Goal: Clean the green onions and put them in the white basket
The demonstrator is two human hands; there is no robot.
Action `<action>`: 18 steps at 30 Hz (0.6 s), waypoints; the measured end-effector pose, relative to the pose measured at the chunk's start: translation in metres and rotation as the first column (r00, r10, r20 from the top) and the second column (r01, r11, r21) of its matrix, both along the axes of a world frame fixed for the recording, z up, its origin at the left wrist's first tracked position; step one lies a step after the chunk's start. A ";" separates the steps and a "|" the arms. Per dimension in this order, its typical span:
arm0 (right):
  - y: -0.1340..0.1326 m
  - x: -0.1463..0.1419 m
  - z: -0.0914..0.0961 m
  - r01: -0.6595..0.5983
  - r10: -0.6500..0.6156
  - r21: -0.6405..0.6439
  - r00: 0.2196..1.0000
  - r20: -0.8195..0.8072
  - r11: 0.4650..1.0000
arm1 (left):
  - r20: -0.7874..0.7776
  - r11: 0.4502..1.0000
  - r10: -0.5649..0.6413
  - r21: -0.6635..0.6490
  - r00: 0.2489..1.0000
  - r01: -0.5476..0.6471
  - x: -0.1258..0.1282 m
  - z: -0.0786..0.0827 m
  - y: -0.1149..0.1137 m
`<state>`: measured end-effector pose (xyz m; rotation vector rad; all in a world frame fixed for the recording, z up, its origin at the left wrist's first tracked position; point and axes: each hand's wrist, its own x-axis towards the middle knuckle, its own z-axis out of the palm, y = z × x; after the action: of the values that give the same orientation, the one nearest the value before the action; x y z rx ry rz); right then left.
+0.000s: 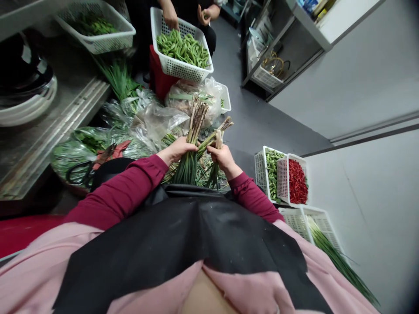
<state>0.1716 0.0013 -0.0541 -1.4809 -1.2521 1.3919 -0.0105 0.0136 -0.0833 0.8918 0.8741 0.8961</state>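
My left hand [179, 149] is wrapped round a thick bunch of scallions [197, 120], its brownish root ends pointing up and away from me and its green leaves hanging toward my lap. My right hand [224, 158] grips a smaller bunch of scallions [219, 138] with paler stems. A few brownish stalks [225, 125] slant between the two bunches; which hand has them I cannot make out. Beneath both hands lie loose green and straw-coloured trimmings. To the left, scissors with black handles [80, 173] rest on a clear plastic bag of greens [70, 150], beside a reddish cloth [113, 152].
Across from me, a person's hand [170, 16] reaches into a white basket [183, 72] of green pods. Baskets of green pods and red chillies [297, 181] stand at right, with long scallions [340, 257] in another basket nearer me. A metal shelf [81, 102] runs along the left.
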 end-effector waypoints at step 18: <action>-0.006 0.018 -0.005 -0.175 0.179 0.036 0.969 -0.171 0.984 | -0.102 0.993 0.104 0.068 0.989 -0.097 0.006 -0.003 0.000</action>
<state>0.1898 -0.0051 -0.0592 -1.2284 -1.3075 1.5840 -0.0047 0.0135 -0.0864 0.9632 0.9933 0.9751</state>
